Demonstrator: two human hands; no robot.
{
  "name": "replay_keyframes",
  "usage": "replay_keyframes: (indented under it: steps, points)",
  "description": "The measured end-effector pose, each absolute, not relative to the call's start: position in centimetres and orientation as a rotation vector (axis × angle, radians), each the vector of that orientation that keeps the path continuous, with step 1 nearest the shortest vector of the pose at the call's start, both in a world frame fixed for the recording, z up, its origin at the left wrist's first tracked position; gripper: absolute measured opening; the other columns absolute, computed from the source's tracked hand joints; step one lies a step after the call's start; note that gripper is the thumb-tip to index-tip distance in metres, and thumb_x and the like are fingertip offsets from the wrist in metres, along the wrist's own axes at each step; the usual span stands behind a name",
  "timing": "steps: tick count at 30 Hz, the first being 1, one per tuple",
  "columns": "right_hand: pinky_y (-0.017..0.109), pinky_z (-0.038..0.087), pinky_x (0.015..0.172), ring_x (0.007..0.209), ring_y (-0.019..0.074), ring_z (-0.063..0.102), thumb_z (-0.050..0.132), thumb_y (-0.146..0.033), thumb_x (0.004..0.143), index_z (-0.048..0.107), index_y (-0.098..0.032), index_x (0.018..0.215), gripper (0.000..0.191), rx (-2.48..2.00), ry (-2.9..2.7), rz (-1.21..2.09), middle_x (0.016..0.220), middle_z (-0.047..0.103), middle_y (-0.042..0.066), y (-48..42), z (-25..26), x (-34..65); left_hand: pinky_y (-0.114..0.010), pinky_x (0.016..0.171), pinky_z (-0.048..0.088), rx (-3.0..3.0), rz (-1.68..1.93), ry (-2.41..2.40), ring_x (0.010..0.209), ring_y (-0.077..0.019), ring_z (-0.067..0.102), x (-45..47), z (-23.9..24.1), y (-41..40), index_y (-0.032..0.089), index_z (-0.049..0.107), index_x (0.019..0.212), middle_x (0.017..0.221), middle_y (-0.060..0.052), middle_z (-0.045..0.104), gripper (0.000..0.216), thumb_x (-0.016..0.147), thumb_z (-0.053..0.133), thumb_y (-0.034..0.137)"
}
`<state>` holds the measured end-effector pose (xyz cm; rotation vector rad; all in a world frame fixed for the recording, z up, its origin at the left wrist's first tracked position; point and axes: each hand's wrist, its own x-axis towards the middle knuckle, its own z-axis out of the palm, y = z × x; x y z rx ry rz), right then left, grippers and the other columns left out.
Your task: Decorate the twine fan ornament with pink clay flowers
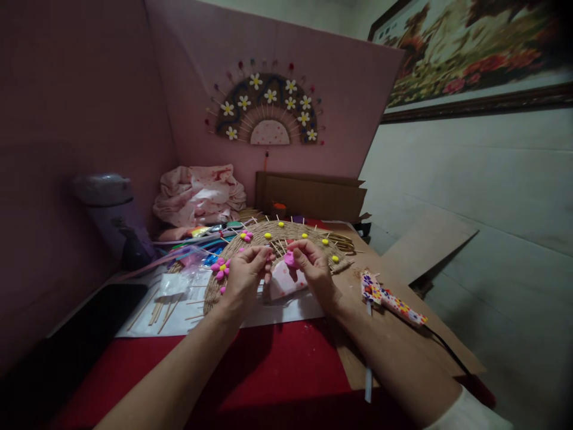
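Observation:
Both my hands hover over a woven straw half-circle mat (308, 234) studded with yellow beads and toothpicks. My right hand (313, 266) pinches a small pink clay piece (289, 259) between thumb and fingers. My left hand (248, 276) is closed in a pinch right beside it, fingertips near the same piece; what it holds is too small to make out. A pink clay flower with a yellow centre (221, 269) sits on the mat's left part. A pale pink dotted half-disc (282, 285) lies under my hands.
A patterned glue gun (388, 297) with a black cord lies to the right on brown cardboard (430, 239). Loose toothpicks (159, 310) and plastic bags lie at left, with a pink cloth bundle (199, 194) and a bottle (111, 209) behind. A finished fan decoration (267, 110) hangs on the pink backboard.

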<state>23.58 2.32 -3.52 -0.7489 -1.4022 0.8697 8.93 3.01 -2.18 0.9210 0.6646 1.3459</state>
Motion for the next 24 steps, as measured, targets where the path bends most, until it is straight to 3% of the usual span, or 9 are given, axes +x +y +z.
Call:
replay_keyframes:
  steps: [5,11,14,18,24]
  points:
    - [0.022,0.035,0.047,0.046,0.0084,0.044,0.054,-0.045,0.085,0.055,-0.018,0.080,0.028,-0.800,-1.478,0.787,0.054,0.048,-0.005,2.05,-3.38,23.52,-0.017,0.046,0.041,0.896,1.294,0.573,0.050,-0.0068,0.054,9.13,-2.22,2.86,0.010,0.065,0.079,0.063,-0.002,0.063,0.028,0.057,0.078,0.020]
    - [0.023,0.036,0.049,0.047,0.0090,0.043,0.054,-0.047,0.085,0.055,-0.018,0.077,0.030,-0.834,-1.442,0.731,0.054,0.047,-0.005,2.20,-3.47,23.61,-0.016,0.032,0.021,1.000,1.229,0.583,0.028,-0.0030,0.036,9.27,-2.56,2.96,0.010,0.061,0.072,0.041,0.003,0.052,0.024,0.068,0.071,0.032]
    - [0.023,0.035,0.047,0.045,0.0089,0.043,0.054,-0.045,0.085,0.055,-0.018,0.076,0.028,-0.830,-1.429,0.702,0.052,0.047,-0.005,2.24,-3.38,23.60,-0.016,0.035,0.029,0.973,1.222,0.554,0.034,-0.0044,0.044,9.29,-2.39,2.84,0.010,0.061,0.073,0.050,0.000,0.058,0.027,0.069,0.071,0.034]
    - [0.023,0.035,0.046,0.045,0.0087,0.043,0.054,-0.041,0.086,0.055,-0.018,0.077,0.025,-0.814,-1.416,0.702,0.052,0.047,-0.005,2.19,-3.31,23.54,-0.017,0.045,0.043,0.957,1.263,0.600,0.049,-0.0072,0.056,9.23,-1.98,2.60,0.009,0.061,0.079,0.066,-0.003,0.064,0.031,0.059,0.079,0.025]
    - [0.023,0.037,0.045,0.046,0.0092,0.044,0.054,-0.045,0.084,0.056,-0.019,0.076,0.028,-0.846,-1.431,0.666,0.053,0.047,-0.005,1.87,-3.17,23.45,-0.017,0.033,0.034,1.009,1.198,0.659,0.037,-0.0058,0.048,8.92,-2.05,2.53,0.012,0.057,0.067,0.060,-0.001,0.060,0.034,0.062,0.076,0.039]
